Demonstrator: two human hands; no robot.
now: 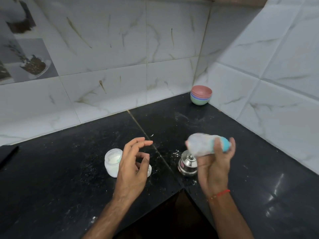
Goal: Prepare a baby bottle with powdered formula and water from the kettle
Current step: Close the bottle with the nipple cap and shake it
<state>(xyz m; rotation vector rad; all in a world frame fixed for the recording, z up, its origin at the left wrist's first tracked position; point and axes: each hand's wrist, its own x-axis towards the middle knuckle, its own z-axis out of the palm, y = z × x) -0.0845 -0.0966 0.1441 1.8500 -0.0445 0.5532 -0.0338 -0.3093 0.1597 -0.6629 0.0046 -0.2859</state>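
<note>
My right hand (pixel 215 163) grips the baby bottle (pixel 202 144), which lies nearly on its side in the air and is blurred; its blue cap end points right. Just below it a small steel kettle (pixel 187 165) with a knobbed lid stands on the black counter (pixel 69 169). My left hand (pixel 133 163) hovers open, fingers spread and curled, holding nothing. Behind it stands an open white jar of formula powder (pixel 112 161) with a pale scoop inside. A white lid (pixel 149 169) lies partly hidden behind the left hand's fingers.
Stacked coloured bowls (pixel 201 97) sit in the far corner where the tiled walls meet. White powder is spilled across the counter around the kettle and jar. A dark object (pixel 8 156) lies at the left edge. The counter's inner corner edge drops off between my forearms.
</note>
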